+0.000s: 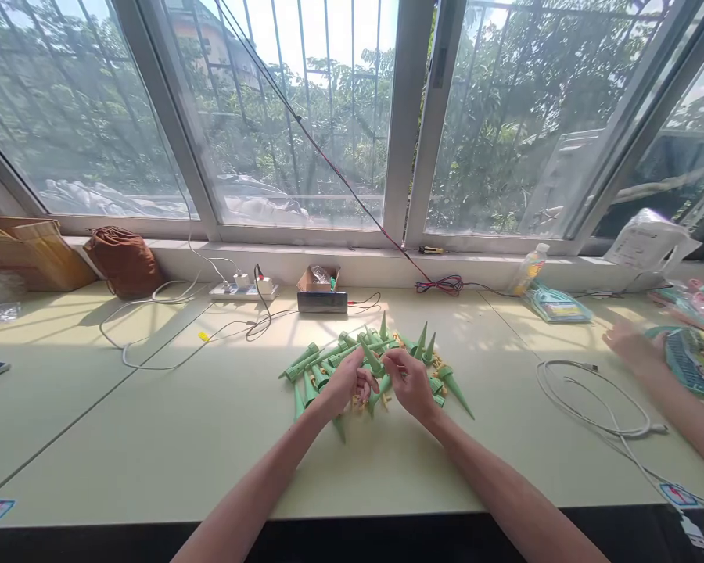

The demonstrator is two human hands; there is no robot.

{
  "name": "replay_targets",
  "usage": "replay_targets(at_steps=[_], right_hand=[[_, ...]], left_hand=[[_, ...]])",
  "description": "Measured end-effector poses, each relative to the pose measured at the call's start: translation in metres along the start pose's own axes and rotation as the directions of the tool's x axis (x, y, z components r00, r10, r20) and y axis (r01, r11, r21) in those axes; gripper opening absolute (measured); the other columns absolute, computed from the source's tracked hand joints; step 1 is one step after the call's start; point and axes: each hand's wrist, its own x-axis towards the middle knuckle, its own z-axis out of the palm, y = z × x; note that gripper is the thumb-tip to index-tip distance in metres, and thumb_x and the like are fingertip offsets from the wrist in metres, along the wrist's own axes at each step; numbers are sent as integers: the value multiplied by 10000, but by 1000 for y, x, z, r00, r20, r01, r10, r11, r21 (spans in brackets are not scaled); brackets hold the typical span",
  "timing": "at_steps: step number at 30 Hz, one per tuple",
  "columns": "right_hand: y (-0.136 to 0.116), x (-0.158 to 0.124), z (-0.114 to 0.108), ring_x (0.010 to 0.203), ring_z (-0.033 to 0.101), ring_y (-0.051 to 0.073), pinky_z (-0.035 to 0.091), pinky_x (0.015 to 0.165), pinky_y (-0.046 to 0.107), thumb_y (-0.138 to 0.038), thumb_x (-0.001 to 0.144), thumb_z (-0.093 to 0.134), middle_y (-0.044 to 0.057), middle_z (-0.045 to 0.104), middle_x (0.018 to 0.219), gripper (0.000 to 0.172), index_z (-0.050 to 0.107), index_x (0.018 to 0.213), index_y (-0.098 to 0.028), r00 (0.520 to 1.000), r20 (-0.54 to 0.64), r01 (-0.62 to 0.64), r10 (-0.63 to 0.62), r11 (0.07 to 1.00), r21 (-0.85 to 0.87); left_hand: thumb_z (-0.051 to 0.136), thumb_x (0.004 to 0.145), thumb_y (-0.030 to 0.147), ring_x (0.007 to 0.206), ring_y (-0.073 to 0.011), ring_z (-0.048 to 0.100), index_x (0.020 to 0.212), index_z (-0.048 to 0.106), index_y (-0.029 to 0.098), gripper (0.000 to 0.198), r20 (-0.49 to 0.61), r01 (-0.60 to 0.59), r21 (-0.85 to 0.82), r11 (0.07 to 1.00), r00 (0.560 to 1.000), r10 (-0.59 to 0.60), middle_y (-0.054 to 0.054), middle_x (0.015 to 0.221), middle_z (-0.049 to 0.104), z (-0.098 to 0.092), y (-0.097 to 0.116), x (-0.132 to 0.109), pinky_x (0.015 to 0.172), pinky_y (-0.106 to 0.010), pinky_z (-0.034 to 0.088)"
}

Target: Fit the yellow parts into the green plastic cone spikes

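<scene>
Extends both forearms [273, 469] over the pale table [199, 446]. Curls the fingers of the left hand [347, 383] and right hand [411, 381] at a green cone [371, 358] between them; cannot tell the exact grip of either. Works amid a loose pile of green cones [318, 377] and scattered small yellow pieces [386, 401]. Beyond, faces a dark flat device [322, 303] upright before a small cardboard box [304, 281], then barred windows [305, 156].
</scene>
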Motion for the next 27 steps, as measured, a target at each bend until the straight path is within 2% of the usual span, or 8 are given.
replay_targets(at_steps=[2, 4, 8, 11, 14, 17, 21, 27], right_hand=[[0, -1, 1, 611, 507, 130, 441, 588, 223, -322, 961, 487, 17, 590, 712, 215, 601, 846, -181, 1000, 17, 16, -16, 999, -29], [0, -1, 0, 612, 512, 129, 440, 593, 223, -323, 960, 490, 19, 600, 715, 218, 605, 842, -179, 1000, 19, 19, -19, 999, -45], [2, 1, -1, 606, 510, 130, 436, 580, 223, -338, 960, 486, 24, 602, 725, 232, 602, 837, -179, 1000, 17, 7, -6, 999, -35], [2, 2, -1, 579, 489, 128, 428, 560, 226, -352, 962, 479, 19, 582, 708, 241, 597, 840, -181, 1000, 17, -18, 19, 1000, -21], [2, 3, -1, 552, 452, 125, 419, 546, 230, -368, 962, 472, 12, 555, 683, 252, 589, 836, -185, 999, 15, -41, 41, 999, -20], [2, 4, -2, 563, 449, 131, 416, 543, 232, -385, 964, 463, 14, 547, 686, 264, 582, 838, -187, 998, 13, -54, 54, 998, -15], [0, 4, -2, 579, 465, 136, 415, 544, 232, -384, 962, 462, 17, 552, 694, 260, 582, 843, -186, 998, 7, -54, 54, 998, -10], [-1, 4, -2, 547, 432, 120, 386, 523, 228, -394, 966, 460, -8, 513, 662, 264, 571, 847, -186, 998, 12, -60, 59, 998, 22]], left_hand=[[493, 856, 640, 334, -110, 487, 1172, 522, 172, 566, 39, 65, -32, 997, 997, -64, -15, 574, 643, -2, -1, 1, 331, -197, 365], [530, 843, 633, 376, -113, 515, 1182, 515, 170, 575, 54, 75, -56, 996, 996, -72, -30, 616, 663, -3, -3, 2, 365, -199, 397], [596, 825, 596, 468, -127, 570, 1101, 512, 167, 517, 47, -3, -52, 999, 999, 5, -52, 688, 677, -5, -5, 2, 427, -209, 451], [654, 807, 537, 494, -129, 595, 1078, 491, 186, 472, 13, -107, 49, 993, 994, 106, -35, 720, 657, -3, -3, -1, 436, -215, 479], [715, 779, 467, 544, -146, 632, 1132, 466, 208, 503, -27, -277, 215, 937, 957, 289, 4, 735, 613, 1, 0, -6, 441, -219, 502], [738, 753, 463, 561, -145, 652, 1160, 464, 222, 546, -88, -347, 369, 862, 910, 404, -28, 876, 623, 4, 0, -9, 432, -220, 511], [736, 749, 470, 544, -124, 657, 1187, 462, 225, 572, -121, -368, 486, 793, 870, 478, -97, 1069, 637, 5, -1, -10, 478, -248, 551], [709, 777, 461, 523, -107, 640, 1182, 471, 222, 527, -122, -396, 536, 745, 837, 533, -124, 1144, 635, 6, 1, -11, 500, -263, 560]])
